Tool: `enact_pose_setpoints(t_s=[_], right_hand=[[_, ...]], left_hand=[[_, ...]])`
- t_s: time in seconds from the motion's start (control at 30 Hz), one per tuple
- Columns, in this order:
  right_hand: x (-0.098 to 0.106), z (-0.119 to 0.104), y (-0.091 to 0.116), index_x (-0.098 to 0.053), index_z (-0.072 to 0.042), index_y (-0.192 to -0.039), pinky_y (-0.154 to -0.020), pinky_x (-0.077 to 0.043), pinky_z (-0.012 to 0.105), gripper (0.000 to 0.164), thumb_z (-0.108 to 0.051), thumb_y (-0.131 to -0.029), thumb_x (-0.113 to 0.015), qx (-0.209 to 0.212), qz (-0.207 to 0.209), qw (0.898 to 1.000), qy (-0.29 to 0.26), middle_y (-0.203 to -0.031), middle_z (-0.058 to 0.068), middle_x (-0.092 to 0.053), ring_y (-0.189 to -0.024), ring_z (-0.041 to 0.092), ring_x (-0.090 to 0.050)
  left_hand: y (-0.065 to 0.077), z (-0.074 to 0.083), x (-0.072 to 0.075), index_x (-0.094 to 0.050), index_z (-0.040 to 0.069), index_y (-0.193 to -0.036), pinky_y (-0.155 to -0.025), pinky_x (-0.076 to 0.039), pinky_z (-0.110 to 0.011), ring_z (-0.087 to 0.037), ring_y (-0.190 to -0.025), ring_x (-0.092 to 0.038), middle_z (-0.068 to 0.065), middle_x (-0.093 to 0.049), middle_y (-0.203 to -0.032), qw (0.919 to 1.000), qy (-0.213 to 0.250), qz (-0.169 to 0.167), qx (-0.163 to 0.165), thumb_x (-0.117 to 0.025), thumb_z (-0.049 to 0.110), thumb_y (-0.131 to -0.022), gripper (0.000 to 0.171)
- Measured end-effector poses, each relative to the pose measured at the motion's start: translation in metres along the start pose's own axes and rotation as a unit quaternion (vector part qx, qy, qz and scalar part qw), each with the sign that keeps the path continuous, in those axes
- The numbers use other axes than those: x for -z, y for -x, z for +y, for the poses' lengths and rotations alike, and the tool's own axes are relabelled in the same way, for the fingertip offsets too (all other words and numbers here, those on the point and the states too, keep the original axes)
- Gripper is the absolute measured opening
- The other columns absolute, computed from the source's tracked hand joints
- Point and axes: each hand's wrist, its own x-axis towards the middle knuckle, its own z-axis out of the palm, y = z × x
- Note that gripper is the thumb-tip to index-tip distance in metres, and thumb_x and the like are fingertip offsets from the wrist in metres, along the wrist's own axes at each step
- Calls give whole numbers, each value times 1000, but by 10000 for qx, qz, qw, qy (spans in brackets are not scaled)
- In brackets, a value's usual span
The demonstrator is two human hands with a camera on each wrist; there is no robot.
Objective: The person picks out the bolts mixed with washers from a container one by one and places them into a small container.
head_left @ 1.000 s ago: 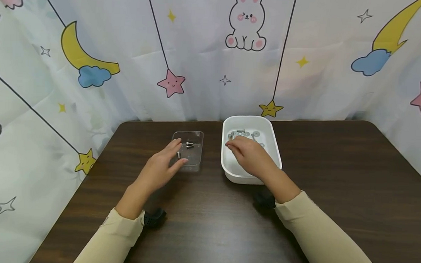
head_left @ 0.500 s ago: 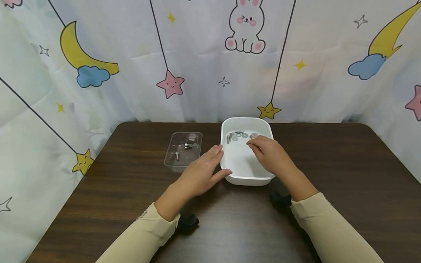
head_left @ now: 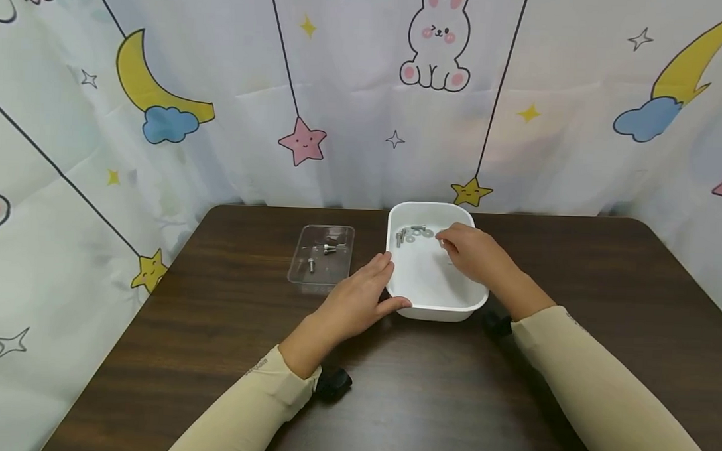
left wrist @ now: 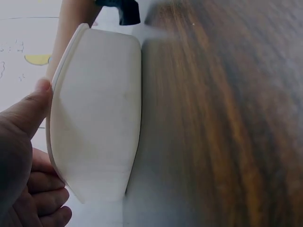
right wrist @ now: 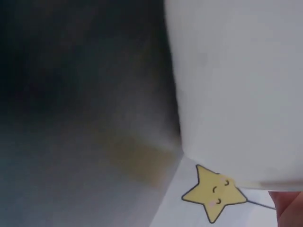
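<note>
A white plastic tub (head_left: 437, 274) stands at the back middle of the table, with bolts (head_left: 400, 237) and flat washers (head_left: 428, 234) toward its far end. My left hand (head_left: 358, 302) spans the tub's near left corner, thumb on the front rim and fingers along the left side. In the left wrist view the thumb (left wrist: 33, 106) touches the rim from outside. My right hand (head_left: 470, 252) reaches over the right rim, fingertips bent down together inside, close by a small metal piece. I cannot tell whether they pinch it. The right wrist view mostly shows the tub's outer wall (right wrist: 236, 94).
A shallow clear plastic box (head_left: 329, 277) holding several bolts (head_left: 329, 249) lies left of the tub. The dark wooden table (head_left: 426, 400) ends at a white printed curtain (head_left: 363, 172) behind. Black wrist cameras (head_left: 333, 384) hang under both wrists.
My left hand has moved right from above the clear box to the tub's corner. My right hand has shifted right within the tub, uncovering bolts and washers at its left.
</note>
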Motion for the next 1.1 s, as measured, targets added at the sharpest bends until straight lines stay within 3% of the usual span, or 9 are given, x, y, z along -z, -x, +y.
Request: enact_pose_setpoints(t_s=[0.27, 0.53, 0.67, 0.8, 1.1], right_hand=[[-4, 8, -24, -60, -5, -134, -93, -53, 49, 38, -8, -96, -62, -224, -934, 9940, 515, -130, 16, -59, -109, 30, -62], [-6, 4, -34, -63, -11, -133, -101, -47, 53, 43, -4, -90, -69, -176, -1543, 9792, 1306, -144, 13, -54, -126, 35, -55], [-7, 5, -33, -70, -10, -121, -94, -53, 49, 34, -3, -89, -70, -27, -1477, 9765, 1568, -130, 12, -64, -109, 31, -63], [-9, 7, -32, -72, -8, -112, -85, -56, 45, 24, -2, -88, -71, 80, -1325, 9771, 1663, -112, 11, -68, -91, 25, -61], [-10, 8, -33, -75, -11, -107, -78, -56, 38, 19, -6, -88, -72, 15, -1414, 9774, 1569, -103, 7, -69, -80, 21, -57]], left_hand=[[0, 0, -3, -42, 2, -148, -114, -37, -41, -24, -147, -31, -13, -34, -158, 10000, 46, 6, 44, -54, 59, -93, 80], [0, -2, -4, -41, 2, -149, -114, -37, -41, -23, -148, -30, -13, -32, -159, 10000, 86, 18, 46, -54, 59, -94, 81], [0, -2, -4, -40, 2, -149, -114, -37, -41, -23, -148, -30, -13, -32, -159, 9999, 103, 9, 68, -53, 60, -94, 81], [0, -1, -3, -40, 2, -149, -114, -37, -41, -23, -148, -29, -12, -31, -159, 9999, 122, 3, 90, -53, 60, -94, 81], [0, 0, -3, -39, 1, -150, -113, -38, -42, -23, -148, -29, -12, -31, -160, 9999, 151, 30, 69, -54, 59, -93, 82]])
